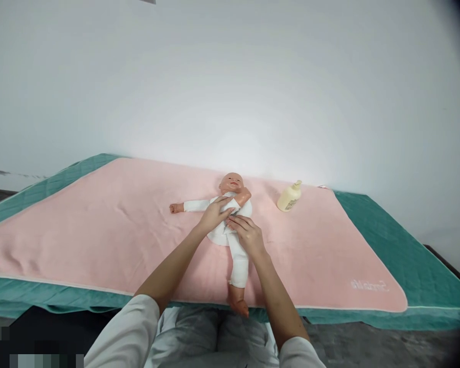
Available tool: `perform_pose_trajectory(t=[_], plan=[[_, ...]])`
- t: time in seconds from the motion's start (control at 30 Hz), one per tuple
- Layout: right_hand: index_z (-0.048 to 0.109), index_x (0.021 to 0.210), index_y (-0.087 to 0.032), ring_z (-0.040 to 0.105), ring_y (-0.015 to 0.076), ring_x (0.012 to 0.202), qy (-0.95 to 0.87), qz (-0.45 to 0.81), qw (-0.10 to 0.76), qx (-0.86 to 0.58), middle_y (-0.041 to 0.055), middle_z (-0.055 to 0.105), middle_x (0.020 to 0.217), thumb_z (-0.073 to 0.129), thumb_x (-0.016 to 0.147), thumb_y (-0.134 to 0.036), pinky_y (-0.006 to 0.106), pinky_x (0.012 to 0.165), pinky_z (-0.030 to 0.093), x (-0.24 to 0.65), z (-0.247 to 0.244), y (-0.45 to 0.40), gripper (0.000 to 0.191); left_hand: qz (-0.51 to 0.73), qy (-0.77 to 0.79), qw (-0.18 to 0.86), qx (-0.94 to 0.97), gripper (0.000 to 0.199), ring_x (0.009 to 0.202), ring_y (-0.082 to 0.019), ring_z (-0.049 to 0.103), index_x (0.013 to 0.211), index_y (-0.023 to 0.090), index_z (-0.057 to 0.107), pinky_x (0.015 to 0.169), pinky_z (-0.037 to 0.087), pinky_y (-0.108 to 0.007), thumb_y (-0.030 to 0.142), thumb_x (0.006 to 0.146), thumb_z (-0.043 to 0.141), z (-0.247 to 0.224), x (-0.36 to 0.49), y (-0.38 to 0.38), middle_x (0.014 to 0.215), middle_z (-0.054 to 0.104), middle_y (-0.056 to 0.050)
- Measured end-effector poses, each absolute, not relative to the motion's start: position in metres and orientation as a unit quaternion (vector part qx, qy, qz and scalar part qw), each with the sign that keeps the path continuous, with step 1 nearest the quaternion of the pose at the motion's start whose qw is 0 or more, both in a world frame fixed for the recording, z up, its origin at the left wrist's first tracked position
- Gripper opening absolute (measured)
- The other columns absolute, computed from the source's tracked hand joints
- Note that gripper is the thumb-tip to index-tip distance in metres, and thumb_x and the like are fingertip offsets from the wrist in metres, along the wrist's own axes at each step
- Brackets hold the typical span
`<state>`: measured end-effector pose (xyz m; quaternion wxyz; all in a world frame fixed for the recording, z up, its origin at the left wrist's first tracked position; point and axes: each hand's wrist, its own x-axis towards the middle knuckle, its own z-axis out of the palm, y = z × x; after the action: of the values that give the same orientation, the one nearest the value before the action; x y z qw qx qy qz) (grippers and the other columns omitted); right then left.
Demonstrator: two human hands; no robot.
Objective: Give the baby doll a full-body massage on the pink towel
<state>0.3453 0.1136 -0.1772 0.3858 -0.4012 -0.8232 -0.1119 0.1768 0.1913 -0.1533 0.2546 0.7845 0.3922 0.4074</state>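
A baby doll (pixel 233 183) lies face up on a pink mat, its head toward the wall. White cloth covers its trunk and limbs. One doll arm (pixel 242 197) is bent across the chest, and my left hand (pixel 216 212) grips its forearm from the left, fingers over it and thumb below. Just below, my right hand (pixel 248 232) has its fingers curled round the end of that same arm, at the doll's hand, which they partly hide. The other doll arm (pixel 195 205) stretches out to the left. One leg (pixel 238 260) points toward me; the other cannot be made out.
To the right of the doll stands a pale yellow pump bottle (pixel 290 197). The pink mat (pixel 99 220) lies over a green quilted bed cover (pixel 398 240). A white wall (pixel 230 87) rises behind the bed. The doll's foot reaches the front edge.
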Motion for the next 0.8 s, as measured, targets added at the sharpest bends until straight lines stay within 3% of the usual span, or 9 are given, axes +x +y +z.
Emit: perform_pose_trajectory(t=[0.17,0.6,0.8], plan=[[0.070,0.119,-0.024,0.061,0.0172,0.113,-0.831,-0.107,0.378,-0.394,-0.0011,0.071,0.121,0.048,0.094,-0.008,0.030,0.098,0.055,0.344,-0.183,0.114,0.037,0.395,0.414,0.248,0.782,0.045,0.111,-0.024,0.062,0.128,0.015,0.062,0.098,0.047,-0.037,0.040,0.092,0.053,-0.163,0.176,0.198,0.118,0.068,-0.010],[0.068,0.122,-0.026,0.061,0.0160,0.119,-0.825,-0.028,0.371,-0.426,-0.0002,0.069,0.124,0.042,0.087,0.002,0.034,0.104,0.052,0.343,-0.196,0.116,0.052,0.361,0.424,0.252,0.791,0.049,0.117,-0.027,0.061,0.131,0.012,0.061,0.102,0.044,-0.040,0.039,0.090,0.054,-0.163,0.177,0.195,0.126,0.066,-0.012],[0.068,0.121,-0.024,0.060,0.0169,0.120,-0.826,-0.045,0.360,-0.431,0.0021,0.069,0.123,0.047,0.092,-0.005,0.033,0.105,0.051,0.340,-0.200,0.114,0.041,0.370,0.416,0.272,0.785,0.052,0.122,-0.028,0.058,0.129,0.017,0.062,0.105,0.043,-0.041,0.041,0.082,0.065,-0.164,0.178,0.195,0.130,0.064,-0.010]])
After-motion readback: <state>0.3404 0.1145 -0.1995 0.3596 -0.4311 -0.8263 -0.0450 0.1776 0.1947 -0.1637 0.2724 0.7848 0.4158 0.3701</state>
